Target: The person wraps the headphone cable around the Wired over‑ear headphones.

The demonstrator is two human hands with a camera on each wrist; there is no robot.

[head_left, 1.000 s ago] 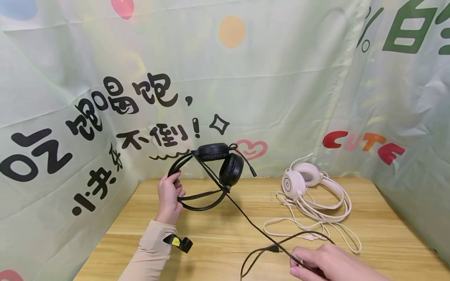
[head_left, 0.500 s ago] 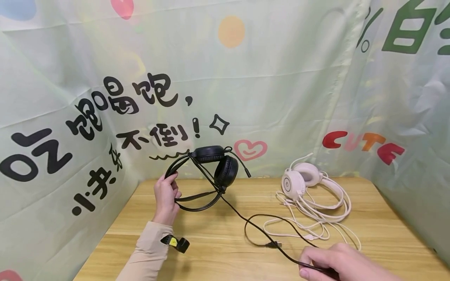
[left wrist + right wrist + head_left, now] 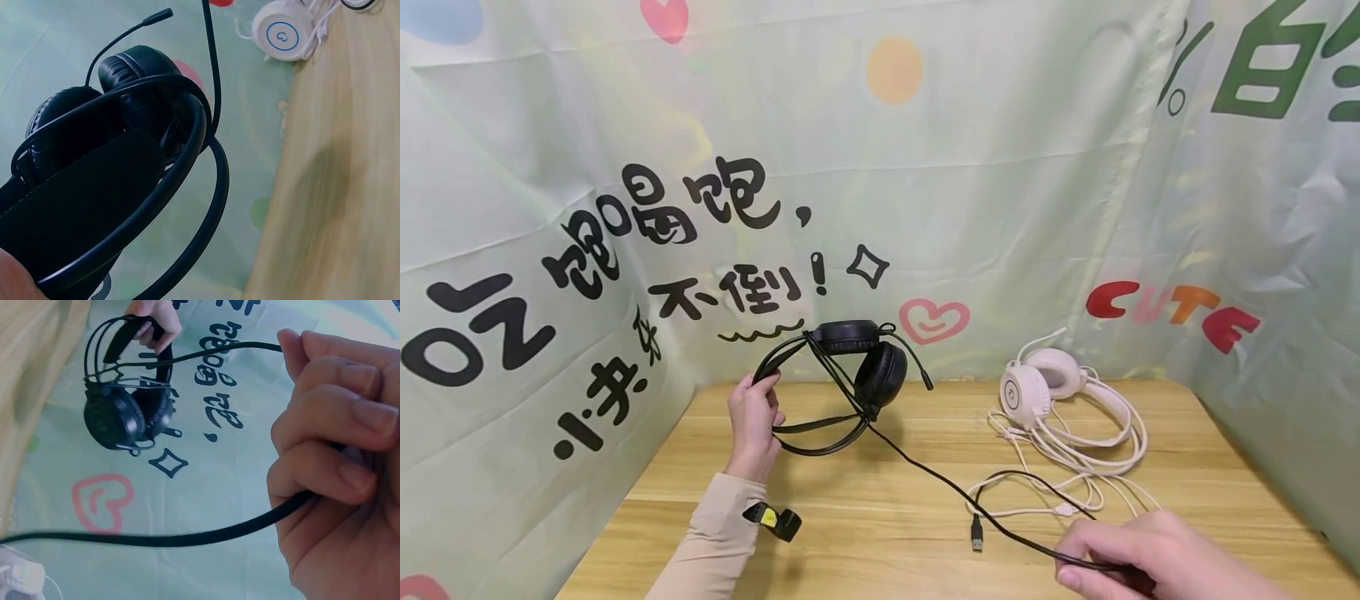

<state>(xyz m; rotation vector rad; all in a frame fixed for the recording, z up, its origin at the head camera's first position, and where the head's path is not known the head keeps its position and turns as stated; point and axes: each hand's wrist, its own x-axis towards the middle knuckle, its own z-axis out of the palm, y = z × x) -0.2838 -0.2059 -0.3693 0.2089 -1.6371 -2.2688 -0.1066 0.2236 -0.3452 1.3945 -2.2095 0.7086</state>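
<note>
My left hand (image 3: 754,425) grips a black headset (image 3: 880,375) by its headband, holding it over the back left of the table. Its two ear cups face each other on the right side, and a thin boom mic (image 3: 928,382) sticks out from them. A black cable (image 3: 947,486) runs from the lower ear cup across to my right hand (image 3: 1150,554), low at the right. In the right wrist view the fingers (image 3: 337,419) are curled round this cable (image 3: 156,539). A loop of it drops left of that hand and ends in a USB plug (image 3: 977,533) pointing down.
A white headset (image 3: 1026,396) lies at the back right of the wooden table (image 3: 865,533), its white cable (image 3: 1138,417) looped loosely around and in front of it. Printed fabric (image 3: 1000,208) stands close behind the table and along both sides.
My right hand has drawn right and slightly down with the cable. The USB plug has swung round to point down. The black headset has shifted a little left and lower.
</note>
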